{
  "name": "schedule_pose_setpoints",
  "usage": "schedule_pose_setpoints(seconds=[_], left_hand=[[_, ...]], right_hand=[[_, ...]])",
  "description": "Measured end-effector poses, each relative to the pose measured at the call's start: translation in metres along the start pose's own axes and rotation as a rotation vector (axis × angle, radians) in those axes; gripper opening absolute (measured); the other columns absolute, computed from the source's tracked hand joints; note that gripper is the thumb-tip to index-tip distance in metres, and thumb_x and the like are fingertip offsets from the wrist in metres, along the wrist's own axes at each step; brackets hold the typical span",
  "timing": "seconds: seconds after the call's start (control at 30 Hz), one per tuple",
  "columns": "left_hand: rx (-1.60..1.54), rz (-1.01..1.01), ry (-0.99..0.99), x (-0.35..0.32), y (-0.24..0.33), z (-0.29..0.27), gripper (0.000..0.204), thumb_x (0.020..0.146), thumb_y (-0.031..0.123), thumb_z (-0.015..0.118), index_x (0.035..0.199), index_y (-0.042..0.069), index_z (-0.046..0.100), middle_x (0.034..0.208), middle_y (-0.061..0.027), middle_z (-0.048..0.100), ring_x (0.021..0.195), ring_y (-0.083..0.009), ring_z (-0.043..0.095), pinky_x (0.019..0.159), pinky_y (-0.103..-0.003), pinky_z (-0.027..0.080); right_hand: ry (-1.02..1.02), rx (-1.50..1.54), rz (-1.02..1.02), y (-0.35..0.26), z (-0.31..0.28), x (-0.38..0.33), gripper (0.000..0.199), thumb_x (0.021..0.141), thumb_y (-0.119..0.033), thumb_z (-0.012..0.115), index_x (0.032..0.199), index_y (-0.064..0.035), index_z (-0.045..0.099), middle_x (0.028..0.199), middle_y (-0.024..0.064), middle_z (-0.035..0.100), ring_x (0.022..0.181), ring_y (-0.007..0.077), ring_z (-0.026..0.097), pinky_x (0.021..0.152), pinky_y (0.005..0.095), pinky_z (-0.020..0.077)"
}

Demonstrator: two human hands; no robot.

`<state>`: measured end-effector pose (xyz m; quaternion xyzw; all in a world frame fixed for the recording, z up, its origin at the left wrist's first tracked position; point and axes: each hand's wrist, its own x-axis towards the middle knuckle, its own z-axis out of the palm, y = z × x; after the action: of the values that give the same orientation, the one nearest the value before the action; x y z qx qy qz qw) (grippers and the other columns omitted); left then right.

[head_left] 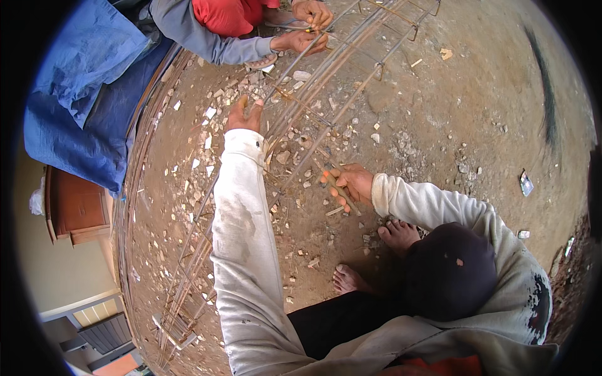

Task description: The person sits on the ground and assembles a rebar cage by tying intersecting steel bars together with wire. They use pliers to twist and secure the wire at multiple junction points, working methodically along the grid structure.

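A long cage of rusty steel bars [326,81] lies on the dirt, running from lower left to upper right. My left hand [244,116], in a dirty white sleeve, reaches out and grips one of its long bars. My right hand [352,183] is closed on a thin tool with an orange tip [337,191], held against a bar at the cage's near side. My bare feet [398,235] rest on the ground just below that hand.
Another person in grey sleeves and a red top works on the cage at the top, hands [301,41] on the bars. A blue tarp [81,94] and a brown wooden piece [75,207] lie left. Stones and rubble [207,144] litter the dirt.
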<state>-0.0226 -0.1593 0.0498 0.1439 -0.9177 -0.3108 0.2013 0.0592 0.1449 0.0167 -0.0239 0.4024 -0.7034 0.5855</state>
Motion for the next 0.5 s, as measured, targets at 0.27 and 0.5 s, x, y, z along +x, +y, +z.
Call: schedule_pose_setpoints(seconds=[0.27,0.5], left_hand=[[-0.133,-0.046,-0.154,0.023,0.025,0.044,0.049,0.084,0.032,0.069,0.124,0.006,0.060,0.104,-0.0152,0.068,0.095,-0.0248,0.064,0.086,-0.034,0.048],[-0.040,-0.053,-0.200,0.027,0.023,0.063,0.045,0.082,0.031,0.071,0.120,0.008,0.064,0.107,-0.0176,0.068,0.096,-0.0260,0.066,0.088,-0.034,0.049]], right_hand=[[-0.049,0.220,-0.093,-0.012,-0.012,0.003,0.043,0.083,-0.008,0.036,0.122,0.0051,0.046,0.081,0.0072,0.053,0.059,0.0174,0.052,0.053,0.0363,0.0498],[-0.042,0.215,-0.087,-0.010,-0.021,0.005,0.042,0.085,-0.012,0.039,0.123,0.0041,0.046,0.082,0.0060,0.054,0.060,0.0168,0.053,0.052,0.0341,0.0502]])
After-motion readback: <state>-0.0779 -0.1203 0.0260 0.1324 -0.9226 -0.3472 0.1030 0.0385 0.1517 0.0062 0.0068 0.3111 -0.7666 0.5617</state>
